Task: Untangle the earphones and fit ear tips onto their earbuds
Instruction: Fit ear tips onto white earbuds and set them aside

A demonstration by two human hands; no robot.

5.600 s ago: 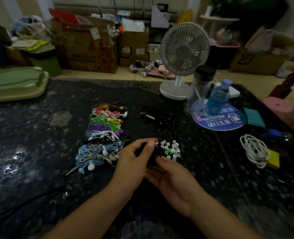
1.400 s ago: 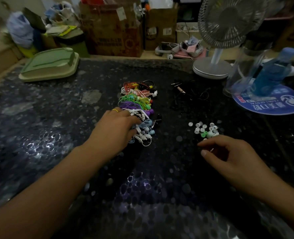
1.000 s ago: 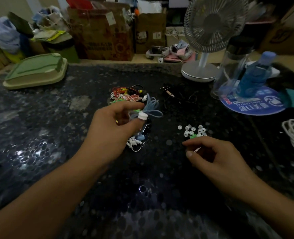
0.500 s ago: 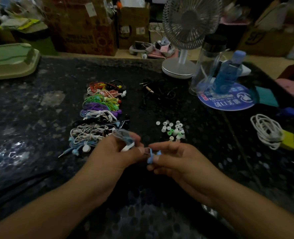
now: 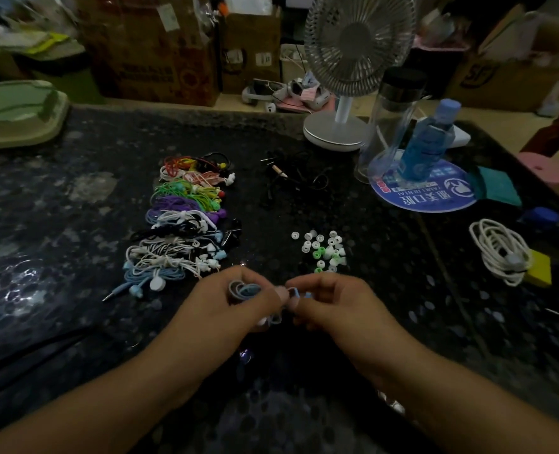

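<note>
So we've got the light blue earphones (image 5: 243,291) coiled up in our left hand (image 5: 225,309), fingers curled round them, lower middle of the frame. Right hand (image 5: 333,306) pinches the loose end just right of the coil. Ear tips (image 5: 324,249) sit on the desk right above it, so that hand's nearer.

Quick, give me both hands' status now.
Left hand: grips a coiled light blue earphone cable.
Right hand: pinches the loose end of the same cable, at what looks like a blue earbud.
</note>
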